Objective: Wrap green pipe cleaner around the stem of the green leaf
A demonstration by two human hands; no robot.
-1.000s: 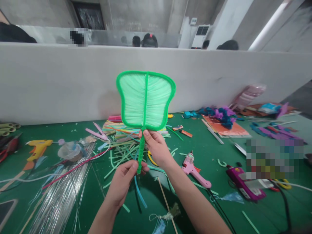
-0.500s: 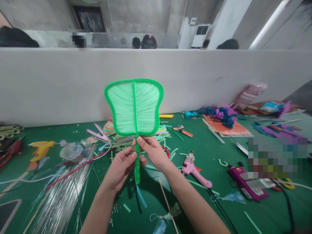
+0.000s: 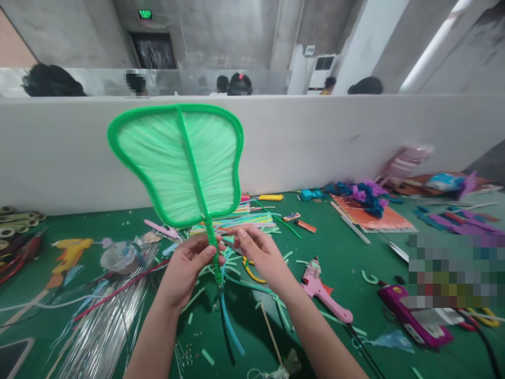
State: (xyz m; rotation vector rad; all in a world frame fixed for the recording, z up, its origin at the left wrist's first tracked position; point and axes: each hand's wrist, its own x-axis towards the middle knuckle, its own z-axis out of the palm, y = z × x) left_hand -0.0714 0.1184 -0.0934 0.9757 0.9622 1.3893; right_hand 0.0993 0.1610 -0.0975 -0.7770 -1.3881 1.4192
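Observation:
A bright green hand fan [image 3: 161, 168], with a pale green ribbed face and a thick fuzzy rim, rises above the table and leans to the left. My left hand [image 3: 187, 268] is closed round its wrapped green handle [image 3: 212, 239], thumb in front. Just right of the handle is my right hand [image 3: 264, 258], fingers apart and pointing at it, with nothing visible in them. Whether a fingertip touches the handle is hard to make out. From the handle's lower end hangs a thin blue strip [image 3: 231, 326].
Coloured strips [image 3: 256, 221] litter the green table [image 3: 331, 242] behind my hands. A pink glue gun [image 3: 325, 297] lies right, a yellow one [image 3: 69, 252] left, near a bundle of clear strands [image 3: 98, 331]. A white partition [image 3: 315, 137] stands behind; people's heads show beyond it.
The fan has come closer and tilted to the left. My right hand has let go of the top of the handle and moved right, while the left keeps its hold.

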